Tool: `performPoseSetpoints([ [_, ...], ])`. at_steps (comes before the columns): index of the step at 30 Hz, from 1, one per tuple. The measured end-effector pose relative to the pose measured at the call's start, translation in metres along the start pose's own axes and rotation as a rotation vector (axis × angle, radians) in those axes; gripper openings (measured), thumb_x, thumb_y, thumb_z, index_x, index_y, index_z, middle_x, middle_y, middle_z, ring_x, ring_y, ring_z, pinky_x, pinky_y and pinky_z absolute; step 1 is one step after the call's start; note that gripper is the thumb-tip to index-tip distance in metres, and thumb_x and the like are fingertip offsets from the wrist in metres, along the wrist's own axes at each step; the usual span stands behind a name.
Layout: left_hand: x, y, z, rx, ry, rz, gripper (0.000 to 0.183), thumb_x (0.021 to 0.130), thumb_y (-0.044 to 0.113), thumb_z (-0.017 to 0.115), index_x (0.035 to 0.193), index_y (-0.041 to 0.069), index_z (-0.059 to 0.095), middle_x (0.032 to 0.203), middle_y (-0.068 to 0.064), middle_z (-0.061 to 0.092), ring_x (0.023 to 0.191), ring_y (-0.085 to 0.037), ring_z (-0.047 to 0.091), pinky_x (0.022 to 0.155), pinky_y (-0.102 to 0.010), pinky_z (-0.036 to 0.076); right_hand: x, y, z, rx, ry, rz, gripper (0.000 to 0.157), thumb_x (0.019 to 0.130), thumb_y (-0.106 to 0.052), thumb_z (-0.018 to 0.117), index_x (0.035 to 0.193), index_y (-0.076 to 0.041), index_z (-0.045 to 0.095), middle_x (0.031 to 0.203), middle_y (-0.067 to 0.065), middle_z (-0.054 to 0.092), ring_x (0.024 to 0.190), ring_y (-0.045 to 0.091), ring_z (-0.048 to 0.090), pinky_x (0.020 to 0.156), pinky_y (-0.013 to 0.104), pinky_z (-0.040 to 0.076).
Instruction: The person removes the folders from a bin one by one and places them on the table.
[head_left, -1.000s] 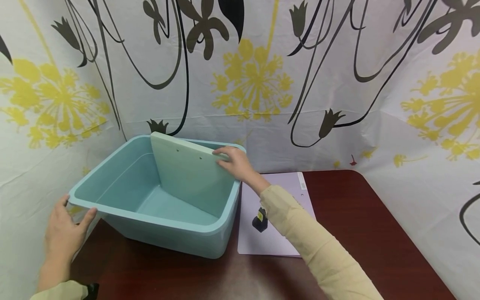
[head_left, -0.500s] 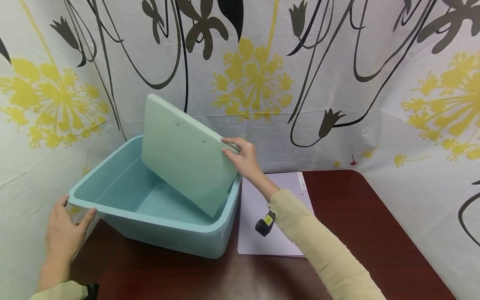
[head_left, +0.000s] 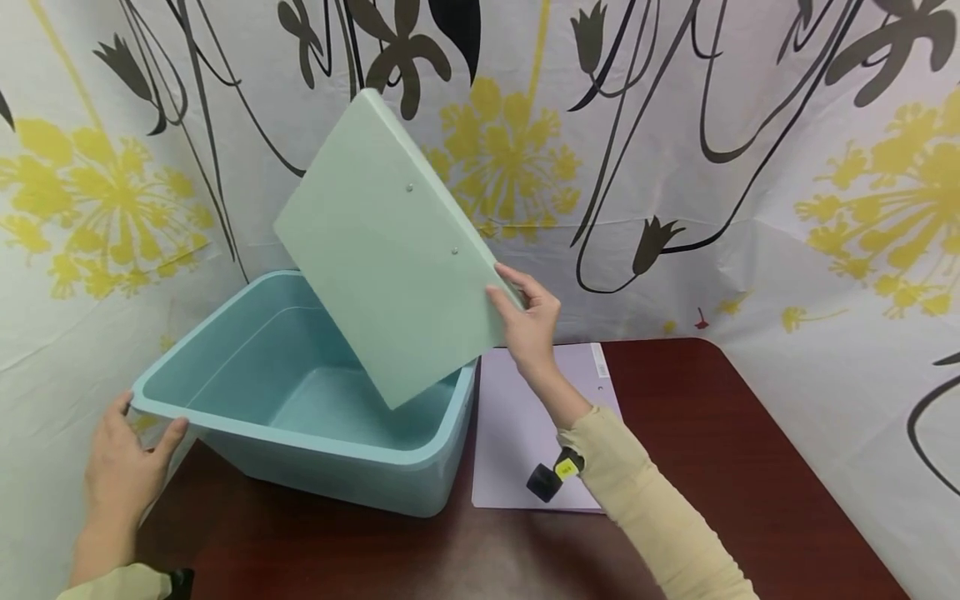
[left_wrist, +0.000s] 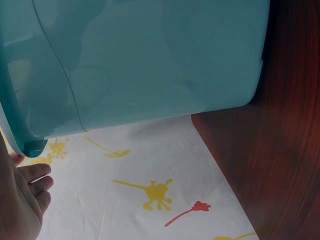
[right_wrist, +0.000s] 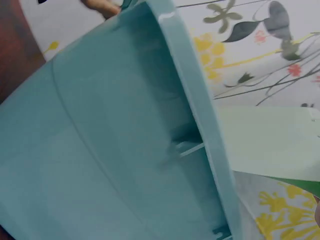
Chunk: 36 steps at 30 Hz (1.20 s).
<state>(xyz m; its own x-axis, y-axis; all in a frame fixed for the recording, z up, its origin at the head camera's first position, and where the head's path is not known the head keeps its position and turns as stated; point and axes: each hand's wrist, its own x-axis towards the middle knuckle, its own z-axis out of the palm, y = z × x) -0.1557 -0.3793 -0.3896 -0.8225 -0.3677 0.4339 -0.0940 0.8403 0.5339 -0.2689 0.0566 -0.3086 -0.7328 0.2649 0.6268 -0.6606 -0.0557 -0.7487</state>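
A pale green file folder with two small metal rivets hangs tilted over a blue plastic tub. My right hand pinches the folder near its lower right corner, thumb on the front face. The folder's lower corner overlaps the tub's opening in the head view. My left hand grips the tub's front left corner, with thumb and fingers at the rim. In the left wrist view, that hand shows several fingers just below the rim. The right wrist view has the tub's outer wall close by and part of the folder beyond.
A light purple folder with a white label lies on the dark red-brown table, right of the tub. A patterned cloth hangs behind and at the sides. Wrist-worn cameras sit at both sleeves.
My right hand has lifted the green folder up and to the right out of the tub, tilting it more steeply. The left hand and the tub stay in place.
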Motion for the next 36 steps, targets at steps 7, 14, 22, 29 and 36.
performPoseSetpoints([
  [7,0.001,-0.001,0.000,-0.009,0.010,0.014,0.076,0.085,0.037,0.053,0.139,-0.003,0.017,0.122,-0.037,0.034,0.108,-0.051,0.034,0.075,-0.063,0.029,0.000,-0.014,-0.019,0.083,0.129,-0.021,0.030,0.075,0.004,0.068,0.105,0.007,0.064,0.091,0.012,0.068,0.073,0.011,0.065,0.059,0.025,0.053],
  [14,0.001,0.001,-0.001,-0.019,0.015,0.020,0.076,0.085,0.037,0.053,0.139,-0.003,0.017,0.122,-0.037,0.034,0.108,-0.052,0.034,0.077,-0.063,0.028,0.001,-0.023,-0.042,0.129,0.219,-0.037,0.029,0.075,0.008,0.066,0.103,0.002,0.066,0.088,-0.001,0.068,0.074,0.011,0.063,0.059,0.021,0.051],
  [22,0.001,0.001,0.000,-0.019,0.024,0.028,0.075,0.085,0.036,0.054,0.138,-0.003,0.018,0.121,-0.037,0.035,0.109,-0.052,0.034,0.078,-0.062,0.028,0.000,-0.029,-0.073,0.189,0.294,-0.047,0.026,0.077,0.008,0.064,0.103,0.004,0.066,0.087,0.005,0.067,0.069,0.013,0.061,0.058,0.021,0.051],
  [29,0.001,-0.001,0.001,-0.014,0.015,0.020,0.077,0.085,0.038,0.054,0.139,-0.004,0.017,0.123,-0.037,0.034,0.110,-0.053,0.034,0.079,-0.063,0.028,-0.005,-0.035,-0.094,0.259,0.372,-0.042,0.026,0.077,0.009,0.063,0.102,0.008,0.064,0.086,0.009,0.067,0.072,0.016,0.061,0.058,0.023,0.051],
  [36,0.001,-0.002,0.001,-0.007,0.000,0.019,0.079,0.086,0.040,0.053,0.139,-0.005,0.016,0.124,-0.038,0.032,0.111,-0.054,0.033,0.081,-0.063,0.027,-0.006,-0.039,-0.117,0.331,0.438,-0.051,0.025,0.077,0.014,0.059,0.101,0.011,0.063,0.083,0.011,0.066,0.071,0.016,0.063,0.057,0.022,0.051],
])
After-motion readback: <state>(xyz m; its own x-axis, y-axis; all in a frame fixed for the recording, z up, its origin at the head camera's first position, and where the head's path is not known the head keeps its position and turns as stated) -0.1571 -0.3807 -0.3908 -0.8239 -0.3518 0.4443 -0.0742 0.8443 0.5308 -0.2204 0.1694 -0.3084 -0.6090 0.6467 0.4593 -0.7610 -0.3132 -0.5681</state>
